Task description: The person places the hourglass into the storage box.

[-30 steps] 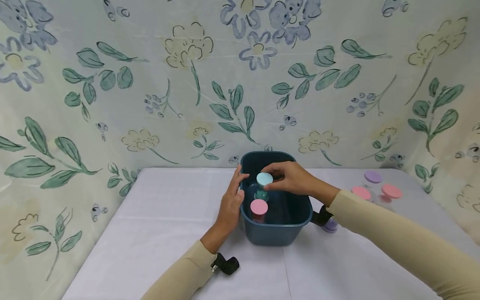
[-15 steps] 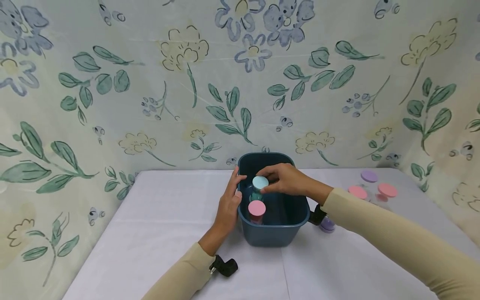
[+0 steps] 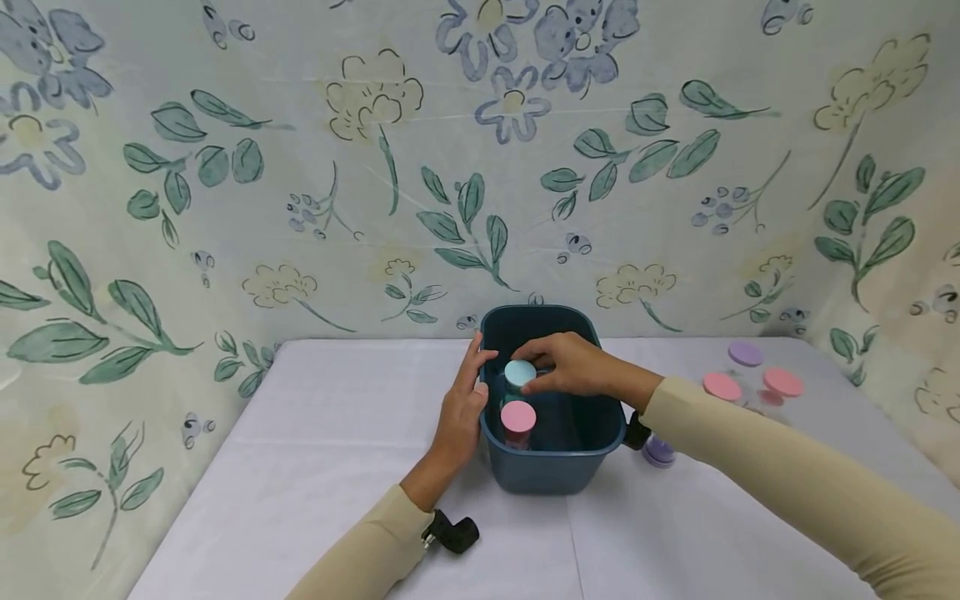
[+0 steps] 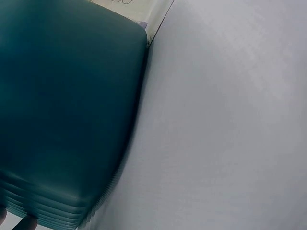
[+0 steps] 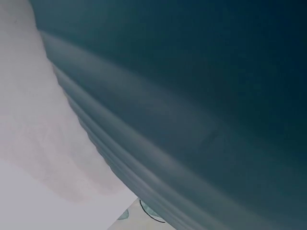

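A dark teal plastic bin [image 3: 551, 473] stands on the white-covered table. My left hand [image 3: 461, 408] rests along its left rim, fingers extended; two fingertips [image 4: 25, 223] show by the bin at the lower left of the left wrist view. Inside the bin, my right hand [image 3: 566, 364] grips a small jar with a light blue lid [image 3: 520, 372] between thumb and fingers. Just in front of it, a jar with a pink lid [image 3: 517, 415] stands upright in the bin. The bin's wall [image 5: 192, 96] fills most of the right wrist view, which hides the right hand.
Right of the bin stand several clear jars: one with a purple lid [image 3: 746, 354] and two with coral-pink lids [image 3: 722, 386]. A purple item [image 3: 660, 452] sits close by the bin, partly behind the right wrist's camera. A floral cloth [image 3: 375, 208] hangs behind the table [image 3: 360, 417].
My right hand has lowered the jar with the light blue lid deeper into the bin, slightly left, behind the pink-lidded jar. The left hand has stayed at the rim.
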`<state>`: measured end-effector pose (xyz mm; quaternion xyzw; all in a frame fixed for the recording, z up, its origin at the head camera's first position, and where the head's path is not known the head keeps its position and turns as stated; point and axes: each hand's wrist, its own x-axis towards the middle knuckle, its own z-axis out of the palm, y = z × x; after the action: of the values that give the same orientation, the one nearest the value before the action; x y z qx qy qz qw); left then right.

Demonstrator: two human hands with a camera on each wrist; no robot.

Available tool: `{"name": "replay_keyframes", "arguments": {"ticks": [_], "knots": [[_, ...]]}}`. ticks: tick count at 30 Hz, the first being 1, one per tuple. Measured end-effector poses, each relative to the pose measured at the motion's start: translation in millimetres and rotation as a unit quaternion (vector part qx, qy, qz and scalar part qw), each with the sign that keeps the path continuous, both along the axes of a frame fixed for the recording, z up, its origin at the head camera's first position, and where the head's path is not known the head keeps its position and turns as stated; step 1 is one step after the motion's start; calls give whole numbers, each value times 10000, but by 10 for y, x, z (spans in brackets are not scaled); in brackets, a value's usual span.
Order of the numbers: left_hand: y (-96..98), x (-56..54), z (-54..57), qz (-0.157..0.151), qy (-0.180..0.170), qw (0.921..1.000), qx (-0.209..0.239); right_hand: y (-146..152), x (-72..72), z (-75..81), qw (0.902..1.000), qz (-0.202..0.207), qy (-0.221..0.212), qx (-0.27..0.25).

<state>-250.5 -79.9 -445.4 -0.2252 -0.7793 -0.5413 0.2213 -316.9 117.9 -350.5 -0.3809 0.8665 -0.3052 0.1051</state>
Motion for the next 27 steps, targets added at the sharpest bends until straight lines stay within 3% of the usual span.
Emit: {"name": "replay_keyframes", "arguments": {"ticks": [27], "knots": [[2, -7, -6, 47, 27, 10000, -12, -14, -9, -19, 9994, 177, -310, 37]]}}
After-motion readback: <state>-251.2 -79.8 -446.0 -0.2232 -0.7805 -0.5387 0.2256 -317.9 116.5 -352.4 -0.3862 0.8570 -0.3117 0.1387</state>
